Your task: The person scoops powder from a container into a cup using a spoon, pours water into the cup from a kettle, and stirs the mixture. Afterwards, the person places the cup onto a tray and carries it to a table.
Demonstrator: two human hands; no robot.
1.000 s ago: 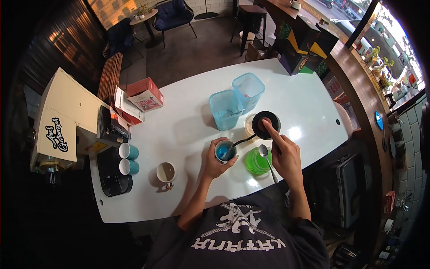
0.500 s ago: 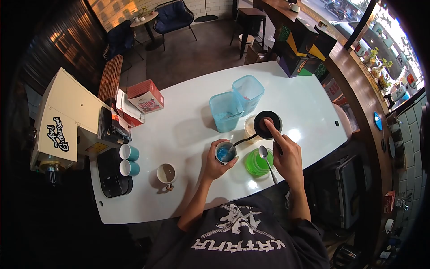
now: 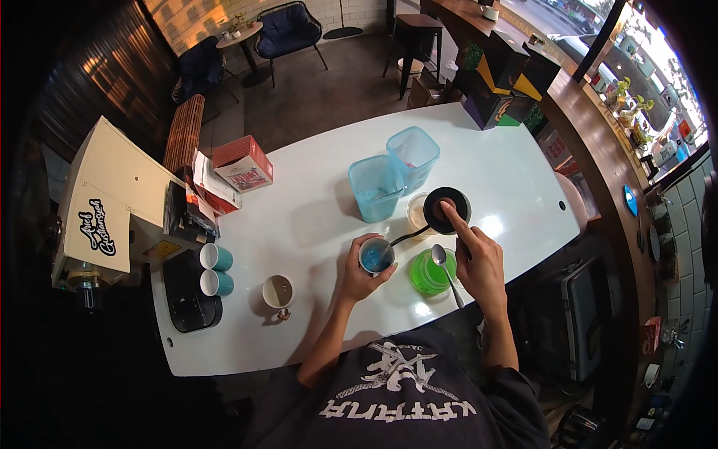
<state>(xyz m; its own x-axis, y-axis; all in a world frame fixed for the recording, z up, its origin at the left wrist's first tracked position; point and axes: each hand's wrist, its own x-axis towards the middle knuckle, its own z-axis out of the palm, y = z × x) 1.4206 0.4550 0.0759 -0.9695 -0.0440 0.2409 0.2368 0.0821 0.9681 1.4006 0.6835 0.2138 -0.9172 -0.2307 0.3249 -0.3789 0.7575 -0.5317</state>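
Note:
My left hand [image 3: 364, 273] is wrapped round a cup [image 3: 377, 256] with blue inside it. In my right hand [image 3: 480, 262] is a black gooseneck kettle [image 3: 447, 222], its handle hidden under the hand. One finger is stretched onto the kettle's round lid. The thin curved spout [image 3: 410, 235] reaches left, its tip over the cup's rim. A thin pale streak shows inside the cup below the tip. Just beneath my right hand, a metal spoon [image 3: 440, 258] lies across a container of bright green liquid [image 3: 426, 278]. A pale round container [image 3: 416, 215] is partly covered by the kettle.
Two translucent blue tubs [image 3: 372, 191] stand beyond my hands. A white mug [image 3: 277, 291] is to the left, with two teal cups [image 3: 216, 283] past it near a cream-coloured machine [image 3: 112, 198]. A red box [image 3: 243, 163] and dark boxes [image 3: 490, 101] sit at the far edges.
Both hands, the cup and the kettle hold nearly the same positions. The view has shifted very slightly.

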